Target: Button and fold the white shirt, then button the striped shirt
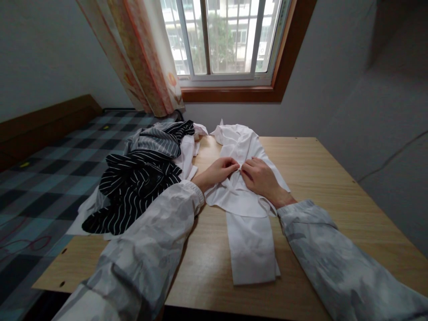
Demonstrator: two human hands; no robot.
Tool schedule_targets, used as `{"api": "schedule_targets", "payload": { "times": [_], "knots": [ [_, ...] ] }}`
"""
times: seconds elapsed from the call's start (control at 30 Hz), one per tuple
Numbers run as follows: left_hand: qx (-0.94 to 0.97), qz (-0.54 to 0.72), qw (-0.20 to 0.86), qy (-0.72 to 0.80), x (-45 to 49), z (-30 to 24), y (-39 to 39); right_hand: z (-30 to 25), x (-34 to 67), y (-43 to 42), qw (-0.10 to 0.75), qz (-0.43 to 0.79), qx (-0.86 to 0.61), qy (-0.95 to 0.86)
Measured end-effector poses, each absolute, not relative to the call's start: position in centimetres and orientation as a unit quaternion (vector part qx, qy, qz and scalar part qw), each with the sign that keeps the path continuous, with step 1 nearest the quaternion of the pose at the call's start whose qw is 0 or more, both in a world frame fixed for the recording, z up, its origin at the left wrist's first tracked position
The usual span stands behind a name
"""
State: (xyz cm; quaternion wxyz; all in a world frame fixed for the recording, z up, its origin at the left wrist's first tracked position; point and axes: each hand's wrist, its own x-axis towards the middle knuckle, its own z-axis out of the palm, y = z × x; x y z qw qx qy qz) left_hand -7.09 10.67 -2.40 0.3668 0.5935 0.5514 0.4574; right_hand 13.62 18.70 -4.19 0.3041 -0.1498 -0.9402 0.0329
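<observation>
A white shirt point(236, 203) lies front up on the wooden table, its collar toward the window. One white sleeve point(252, 249) sticks out below the hem toward me. My left hand point(222, 170) pinches the front of the shirt near its middle, thumb and fingers together. Close beside it, my right hand point(259, 176) is closed on the same strip of cloth, its fingers bent. The fingertips of both hands nearly meet at the button line. Whether a button sits between them is too small to make out.
Left of the shirt, a heap of black-and-white striped clothing point(140, 178) lies with white garments across the table's edge. The wooden table point(314, 191) adjoins a bed with a checked cover point(40, 174). Behind are a curtain point(143, 53), a window point(227, 40) and a wall.
</observation>
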Motion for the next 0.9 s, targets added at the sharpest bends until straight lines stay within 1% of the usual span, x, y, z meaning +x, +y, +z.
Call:
{"api": "schedule_targets", "payload": {
  "times": [0.17,0.4,0.9],
  "knots": [
    [0.546,0.47,0.417,0.554,-7.1,-1.9,10.5,-4.2,13.6,18.7,0.328,0.083,-0.177,-0.924],
    [0.518,0.459,0.484,0.535,-7.7,-1.7,10.5,-4.9,13.6,19.1,0.355,0.219,-0.164,-0.894],
    [0.541,0.487,0.435,0.53,-6.9,-2.3,10.2,-5.7,13.6,19.6,0.347,0.292,-0.17,-0.875]
  ]
}}
